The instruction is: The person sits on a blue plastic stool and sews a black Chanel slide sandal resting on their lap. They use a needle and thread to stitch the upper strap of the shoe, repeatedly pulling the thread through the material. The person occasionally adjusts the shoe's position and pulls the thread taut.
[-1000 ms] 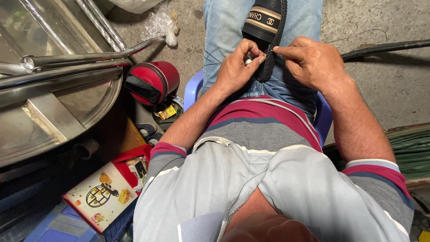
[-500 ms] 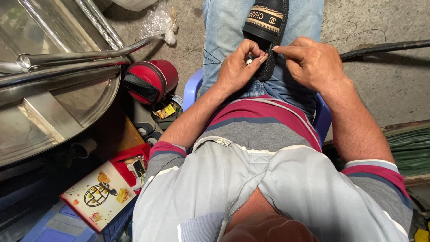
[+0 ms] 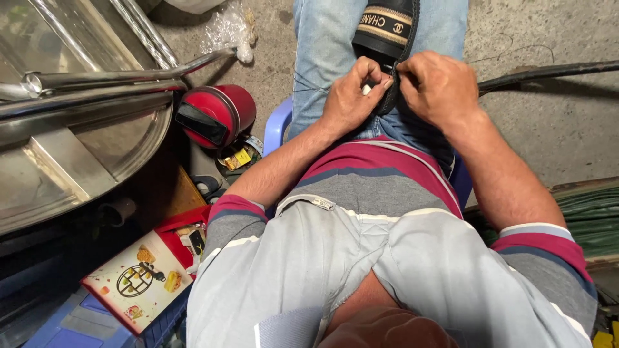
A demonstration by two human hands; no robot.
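Two hands sit together at upper centre of the frame, on the person's lap, both closed down on a black slide sandal (image 3: 385,29) w/ a tan band across its strap. Left hand (image 3: 351,96) is curled tight, thumb and forefinger pinching a small pale item (image 3: 366,89); too small to say what it is. Right hand (image 3: 438,84) is bunched, fingertips pressed to the sandal's dark edge right beside the left fingertips, so the two hands nearly touch. Vs. the shots half a sec and a sec back, almost nothing has shifted: same pinch, same sandal position over the jeans; only the view has drifted a little. Judging from that, the work is at a fine, slow stage at the sandal's edge, not a reposition. Hidden: the exact contact spot btwn fingers and sandal is covered by the knuckles; any thread or needle can't be made out; the sandal's toe end is cut off by the top edge. Right palm isn't visible, so whether it holds anything beyond the sandal edge can't be told. Around: red helmet (image 3: 216,115) at left centre, shiny metal frame (image 3: 84,84) upper left, red-and-white box (image 3: 138,280) lower left, blue plastic stool (image 3: 276,125) under the person, dark hose (image 3: 548,69) at upper right on the concrete floor (image 3: 548,129).
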